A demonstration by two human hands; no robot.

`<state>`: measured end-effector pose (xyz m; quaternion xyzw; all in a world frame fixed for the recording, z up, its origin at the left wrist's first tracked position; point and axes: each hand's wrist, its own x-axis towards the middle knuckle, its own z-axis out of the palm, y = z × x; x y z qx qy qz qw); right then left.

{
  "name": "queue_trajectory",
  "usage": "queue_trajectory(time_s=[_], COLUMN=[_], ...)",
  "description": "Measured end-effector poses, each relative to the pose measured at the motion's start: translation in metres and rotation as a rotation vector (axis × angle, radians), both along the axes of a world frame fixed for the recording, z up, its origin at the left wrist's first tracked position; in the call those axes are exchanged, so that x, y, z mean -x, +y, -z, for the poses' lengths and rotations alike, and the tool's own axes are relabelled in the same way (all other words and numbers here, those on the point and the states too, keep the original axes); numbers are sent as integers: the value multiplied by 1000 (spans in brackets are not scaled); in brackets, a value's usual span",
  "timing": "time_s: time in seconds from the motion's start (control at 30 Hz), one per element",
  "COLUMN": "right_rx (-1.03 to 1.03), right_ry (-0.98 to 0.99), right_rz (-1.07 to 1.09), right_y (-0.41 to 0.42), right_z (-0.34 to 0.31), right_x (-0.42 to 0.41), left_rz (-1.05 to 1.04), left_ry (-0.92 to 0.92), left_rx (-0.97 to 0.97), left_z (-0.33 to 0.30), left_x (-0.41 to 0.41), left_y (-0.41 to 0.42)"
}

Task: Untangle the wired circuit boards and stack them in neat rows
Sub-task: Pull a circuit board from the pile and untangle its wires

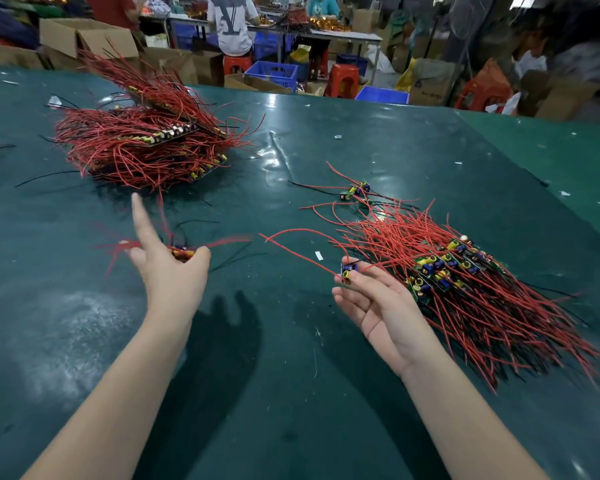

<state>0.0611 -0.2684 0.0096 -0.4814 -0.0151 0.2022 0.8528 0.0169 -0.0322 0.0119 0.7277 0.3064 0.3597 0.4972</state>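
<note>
Your left hand [168,263] grips a small bunch of wired boards [182,252] between thumb and curled fingers, with the index finger pointing straight up; the bunch is blurred, so you cannot count the boards in it, and its red leads smear out to both sides. Your right hand [371,299] pinches 1 single board [347,271] at the fingertips, palm turned up, with its long red wire [291,242] arcing away to the left over the green table [291,393].

As a judgement, you look to be somewhere in the middle of the job; just beside your right hand lies the sorted stack [444,268], its boards lined up in close rows with the wires fanned toward the near right; well apart at the far left sits the tangled heap [142,143], large and high, with strips of boards poking out at angles; that heap looks like most of what is left. 2 or 3 loose boards [355,190] lie beyond the stack, near it, not yet placed.

Much is hard to read: how many rows the stack holds is buried under its own wires; the lower layers of the heap are hidden; black leads blend into the dark table; the far benches with seated people and the blue crates [274,72] are out of focus.
</note>
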Motion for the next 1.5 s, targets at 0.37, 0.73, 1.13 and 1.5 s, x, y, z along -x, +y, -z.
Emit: queue_trajectory(time_s=[0.37,0.73,1.13,1.5], right_rx=[-18,87,175,529], right_ry=[144,-45,-103,-562], right_rz=[-120,-290,-292,-89], right_y=[3,9,10,12], right_z=[-4,3,3,12], right_x=[2,9,10,16], left_rz=[184,976,876,789], left_ry=[-189,-45,-109,-115], left_rx=[-813,-46,272,215], left_z=[4,12,12,11], left_x=[4,11,8,8], left_y=[-40,-64,-63,-64])
